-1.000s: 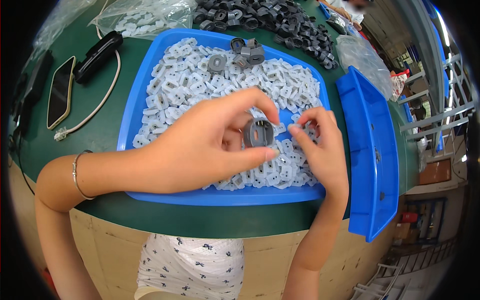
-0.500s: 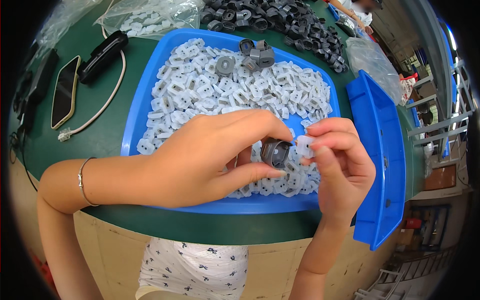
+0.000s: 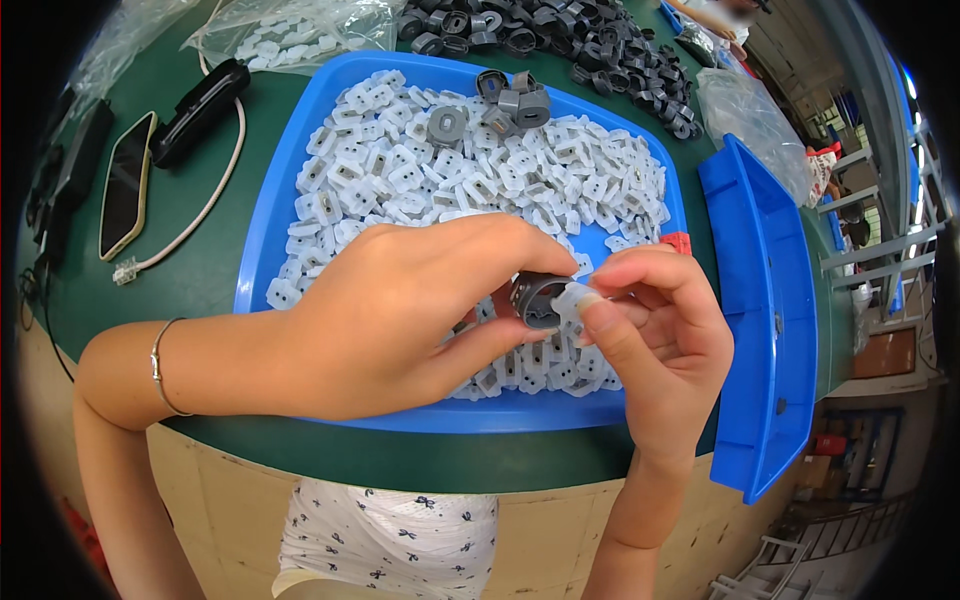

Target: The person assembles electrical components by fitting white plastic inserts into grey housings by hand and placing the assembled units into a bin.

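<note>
Head view: a green worktable (image 3: 400,460) is largely covered by a broad blue tray (image 3: 480,418), in which a heap of small white pieces (image 3: 400,165) is spread. Just beside it, on the right, a narrower blue bin (image 3: 738,300) is placed, while a pile of dark parts (image 3: 610,55) is heaped beyond the far rim. Above the nearer part of the tray, a dark grey ring (image 3: 538,303) is clasped between the thumb and forefinger of the left hand (image 3: 430,300), its opening turned toward the right hand (image 3: 665,340). By that hand's fingertips, closed in a narrow pinch, a single white piece (image 3: 572,300) is held at the ring's mouth; whether the two touch cannot be told. The step in hand is judged to be the fitting of piece to ring. By the next move, a squared-up angle, a steadied ring and a gentle inward push seem to be called for.
</note>
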The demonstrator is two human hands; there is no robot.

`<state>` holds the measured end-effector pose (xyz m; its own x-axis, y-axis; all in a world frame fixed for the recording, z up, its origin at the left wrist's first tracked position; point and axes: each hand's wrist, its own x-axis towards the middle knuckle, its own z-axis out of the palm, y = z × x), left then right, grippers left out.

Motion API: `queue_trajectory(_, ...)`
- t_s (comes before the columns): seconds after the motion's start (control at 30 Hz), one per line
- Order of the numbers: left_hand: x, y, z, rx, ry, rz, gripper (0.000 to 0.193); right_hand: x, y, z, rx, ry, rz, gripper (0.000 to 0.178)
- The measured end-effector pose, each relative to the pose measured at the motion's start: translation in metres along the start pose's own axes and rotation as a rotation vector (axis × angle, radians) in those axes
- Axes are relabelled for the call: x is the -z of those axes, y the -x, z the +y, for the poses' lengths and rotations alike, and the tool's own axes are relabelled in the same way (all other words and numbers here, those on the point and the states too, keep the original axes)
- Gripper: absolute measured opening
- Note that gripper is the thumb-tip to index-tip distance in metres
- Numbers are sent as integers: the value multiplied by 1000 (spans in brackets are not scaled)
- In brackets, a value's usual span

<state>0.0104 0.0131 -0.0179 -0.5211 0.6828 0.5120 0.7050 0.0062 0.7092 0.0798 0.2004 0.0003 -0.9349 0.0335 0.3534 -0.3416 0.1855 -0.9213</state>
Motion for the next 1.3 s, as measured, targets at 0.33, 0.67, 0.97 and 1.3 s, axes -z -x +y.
queue_trajectory(0.33,-1,1,-4,-91,-220,-70,43,-1,0,0,-65,104,-40,33)
queue_trajectory(0.67,-2,3,-6,-137,-308,-68,43,-1,1,1,-77,160,-101,38)
queue_trajectory(0.97,-2,3,-5,-145,-410,-99,40,-5,0,5,-87,118,-18,43)
queue_trajectory(1.3,-6,4,-1,-78,-235,19,39,-11,0,4,-137,-181,-14,53)
